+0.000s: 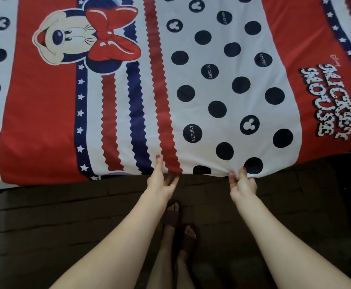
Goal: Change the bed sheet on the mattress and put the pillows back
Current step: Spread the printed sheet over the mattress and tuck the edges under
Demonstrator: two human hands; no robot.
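Both grips pinch sheet (pixel 191 90) edge: L hand (pixel 160 180), R hand (pixel 242 182); dark tiled floor (pixel 45 215) below.

arms: bare, no sleeves | hands (pixel 161 182): red-painted nails | feet: dark open-toe sandals (pixel 171 216)

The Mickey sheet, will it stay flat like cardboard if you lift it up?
Probably not. The sheet bunches into small folds where the right hand pinches its edge, so it looks floppy. It also looks thin and likely light; the left hand lifts its edge with few fingers.
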